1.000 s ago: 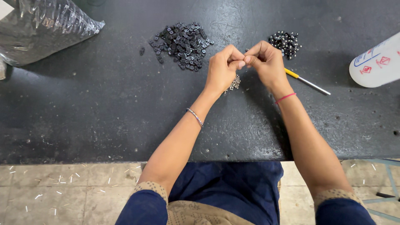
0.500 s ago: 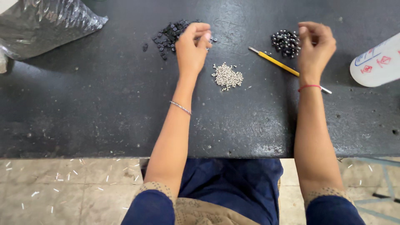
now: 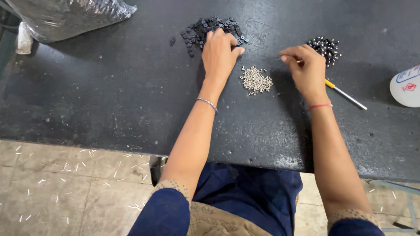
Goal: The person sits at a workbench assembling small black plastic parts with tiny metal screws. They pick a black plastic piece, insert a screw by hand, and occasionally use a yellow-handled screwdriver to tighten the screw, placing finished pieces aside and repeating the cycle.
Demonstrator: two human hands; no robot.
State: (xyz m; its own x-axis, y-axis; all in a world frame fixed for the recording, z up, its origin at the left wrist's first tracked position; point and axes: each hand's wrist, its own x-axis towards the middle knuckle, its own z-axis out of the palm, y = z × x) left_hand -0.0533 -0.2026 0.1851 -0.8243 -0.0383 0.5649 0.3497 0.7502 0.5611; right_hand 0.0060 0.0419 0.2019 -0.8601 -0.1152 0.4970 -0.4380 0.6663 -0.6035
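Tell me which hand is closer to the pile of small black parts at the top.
Left. The left hand rests its fingers on the near edge of the black parts pile; the right hand is well off to the right, beyond the silver screws.

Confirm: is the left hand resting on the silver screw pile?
No, the left hand lies on the pile of small black parts; the silver screw pile sits apart.

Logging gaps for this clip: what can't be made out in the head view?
- Left hand: fingertips lie on the pile of black parts; any pick is hidden.
- Right hand: covers the yellow-handled tool, so its tip and the grip are hidden.
- Silver screws: too small to tell their type.
- White disc: cut by the right edge.
- Plastic bag: cut by the top edge.
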